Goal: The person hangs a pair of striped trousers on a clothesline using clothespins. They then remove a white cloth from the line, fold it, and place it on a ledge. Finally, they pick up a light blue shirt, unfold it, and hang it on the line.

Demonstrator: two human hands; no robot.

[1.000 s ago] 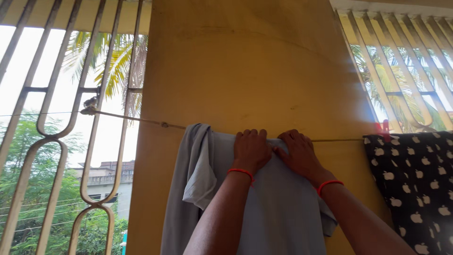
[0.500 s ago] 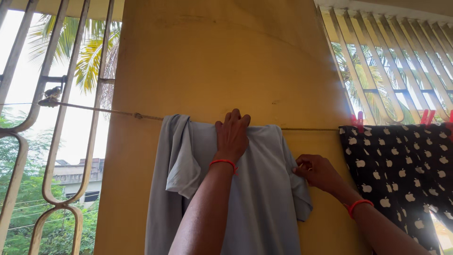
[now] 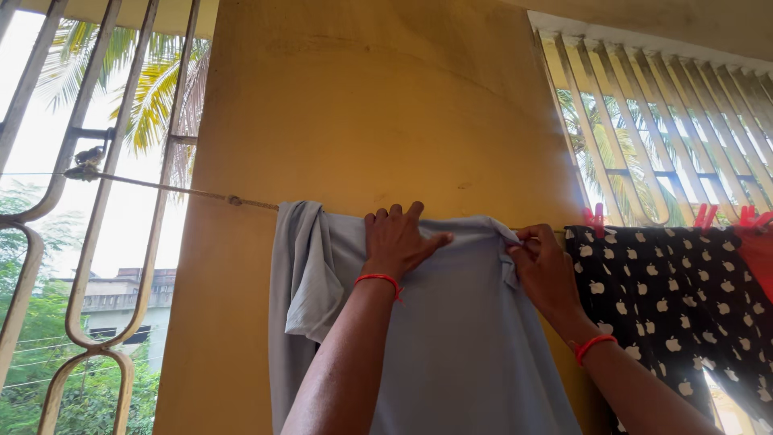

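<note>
Cloth in pale grey, a shirt [image 3: 451, 322], hangs folded over a rope [image 3: 185, 191] across the middle of the head view, in front of a yellow pillar [image 3: 378, 105]. The left hand [image 3: 396, 240] lies flat and spread on the shirt just under the rope, fingers open, gripping nothing; it seems to press the fabric so it does not slide off the line. The right hand [image 3: 541, 270], at the shirt's right edge, is closed in a pinch on a fold of the cloth near the rope, apparently pulling that edge out straight. Just right of it hangs a black cloth [image 3: 668, 298] with white prints, held to the rope by red pegs [image 3: 594, 219]. At the left of the frame the rope is tied to a window grille [image 3: 88, 161], which keeps it taut. Trees and a building show beyond.
</note>
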